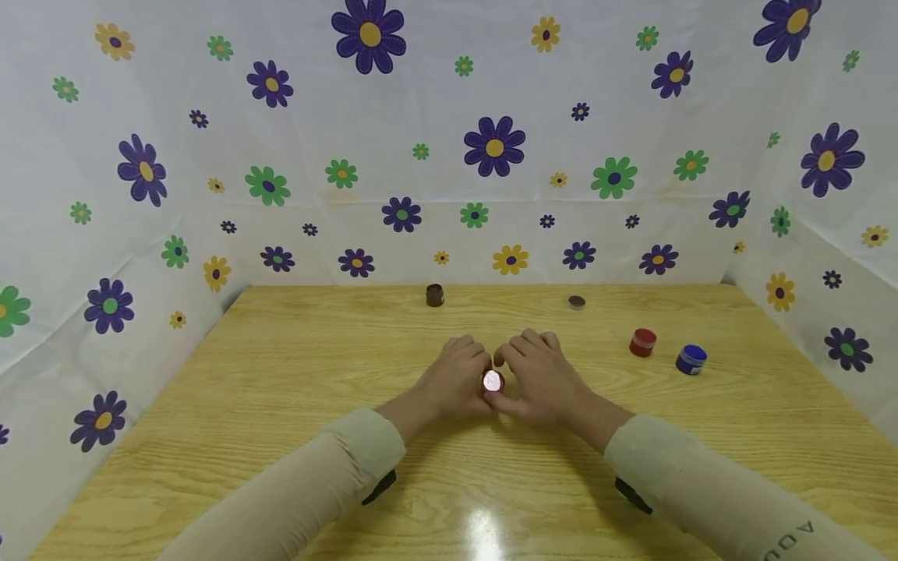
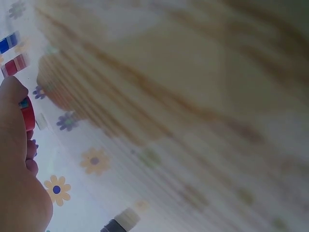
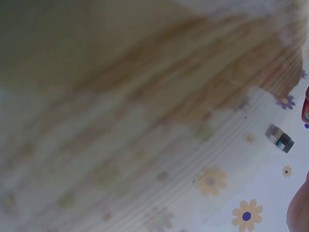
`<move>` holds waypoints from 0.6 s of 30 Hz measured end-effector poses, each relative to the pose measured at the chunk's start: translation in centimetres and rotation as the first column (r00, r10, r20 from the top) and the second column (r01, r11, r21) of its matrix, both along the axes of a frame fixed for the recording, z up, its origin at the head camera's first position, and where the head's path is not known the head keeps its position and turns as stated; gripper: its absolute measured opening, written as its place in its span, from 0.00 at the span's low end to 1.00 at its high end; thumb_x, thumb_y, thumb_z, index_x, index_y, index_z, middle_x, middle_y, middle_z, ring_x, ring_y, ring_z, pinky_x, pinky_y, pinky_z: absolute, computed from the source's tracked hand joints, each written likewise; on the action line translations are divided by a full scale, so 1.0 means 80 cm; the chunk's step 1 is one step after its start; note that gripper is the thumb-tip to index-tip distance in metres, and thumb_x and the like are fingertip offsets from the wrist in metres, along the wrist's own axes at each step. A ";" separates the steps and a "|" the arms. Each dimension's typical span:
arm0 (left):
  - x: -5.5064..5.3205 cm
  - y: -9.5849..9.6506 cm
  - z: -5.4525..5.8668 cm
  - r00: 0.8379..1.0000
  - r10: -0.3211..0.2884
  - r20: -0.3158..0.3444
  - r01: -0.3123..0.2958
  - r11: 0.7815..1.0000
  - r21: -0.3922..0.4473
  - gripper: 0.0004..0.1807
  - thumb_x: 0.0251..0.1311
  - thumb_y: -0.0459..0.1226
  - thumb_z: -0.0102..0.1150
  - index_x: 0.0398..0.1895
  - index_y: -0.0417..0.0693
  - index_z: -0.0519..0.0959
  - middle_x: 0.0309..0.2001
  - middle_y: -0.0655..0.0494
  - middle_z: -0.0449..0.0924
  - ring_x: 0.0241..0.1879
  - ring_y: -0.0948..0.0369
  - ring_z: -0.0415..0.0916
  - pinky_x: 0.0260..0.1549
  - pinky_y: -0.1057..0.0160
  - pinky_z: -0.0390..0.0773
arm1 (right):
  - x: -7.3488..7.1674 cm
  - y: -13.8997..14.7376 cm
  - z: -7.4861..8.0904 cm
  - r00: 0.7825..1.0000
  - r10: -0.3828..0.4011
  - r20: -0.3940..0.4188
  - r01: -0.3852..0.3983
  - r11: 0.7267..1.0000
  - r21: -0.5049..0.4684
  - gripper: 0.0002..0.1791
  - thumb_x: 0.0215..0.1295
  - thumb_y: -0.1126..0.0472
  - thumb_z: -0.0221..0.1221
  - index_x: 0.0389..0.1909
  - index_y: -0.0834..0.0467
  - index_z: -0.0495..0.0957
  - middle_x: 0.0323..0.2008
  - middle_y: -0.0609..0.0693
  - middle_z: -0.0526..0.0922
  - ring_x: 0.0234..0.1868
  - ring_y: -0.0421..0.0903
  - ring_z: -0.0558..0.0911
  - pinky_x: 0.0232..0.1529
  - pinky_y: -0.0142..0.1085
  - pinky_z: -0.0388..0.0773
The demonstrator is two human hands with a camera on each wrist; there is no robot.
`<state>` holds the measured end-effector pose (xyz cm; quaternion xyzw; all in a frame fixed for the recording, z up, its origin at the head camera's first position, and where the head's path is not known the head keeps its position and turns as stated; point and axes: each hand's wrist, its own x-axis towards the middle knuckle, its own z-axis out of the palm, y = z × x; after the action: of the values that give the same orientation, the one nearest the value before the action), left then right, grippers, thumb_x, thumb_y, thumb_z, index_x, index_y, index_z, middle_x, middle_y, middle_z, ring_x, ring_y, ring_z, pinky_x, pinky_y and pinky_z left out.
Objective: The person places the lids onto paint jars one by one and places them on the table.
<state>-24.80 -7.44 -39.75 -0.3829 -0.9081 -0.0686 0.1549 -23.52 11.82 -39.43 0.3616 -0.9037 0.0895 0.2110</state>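
In front of me both hands meet around a small red paint jar (image 1: 493,381), whose round top shines bright with glare. My left hand (image 1: 457,379) grips it from the left side, fingers curled. From the right, my right hand (image 1: 543,379) holds it with bent fingers at the far side and the thumb at the near edge of the top. The left wrist view shows part of the red paint jar (image 2: 29,118) beside the thumb. Only a sliver of the paint jar (image 3: 305,112) appears at the right wrist view's edge. The fingers hide most of its sides.
Another red jar (image 1: 642,343) and a blue jar (image 1: 691,359) stand on the wooden table (image 1: 295,351) to the right. Near the back edge are a dark jar (image 1: 435,295) and a flat dark disc (image 1: 576,302). A flowered white sheet (image 1: 449,101) surrounds the table.
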 end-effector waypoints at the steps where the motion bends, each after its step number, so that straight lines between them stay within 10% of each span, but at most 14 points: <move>1: 0.000 0.000 -0.001 1.000 0.003 0.004 -0.003 1.000 0.010 0.21 0.46 0.51 0.73 0.33 0.47 0.79 0.30 0.59 0.77 0.36 0.60 0.68 0.43 0.59 0.69 | 0.000 0.000 0.000 1.000 0.007 -0.004 -0.007 1.000 -0.003 0.21 0.58 0.40 0.62 0.42 0.52 0.78 0.39 0.45 0.78 0.41 0.45 0.69 0.47 0.43 0.62; 18: 0.000 0.000 -0.001 0.999 -0.001 -0.039 0.002 1.000 0.018 0.20 0.46 0.52 0.71 0.29 0.48 0.77 0.29 0.59 0.76 0.34 0.60 0.67 0.40 0.60 0.69 | -0.002 0.000 -0.001 1.000 0.011 -0.006 -0.011 1.000 0.024 0.17 0.55 0.44 0.62 0.39 0.51 0.77 0.39 0.44 0.77 0.42 0.45 0.68 0.46 0.42 0.60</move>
<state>-24.80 -7.47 -39.81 -0.3835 -0.9040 -0.0693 0.1758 -23.70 11.80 -39.55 0.3695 -0.9021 0.0786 0.2087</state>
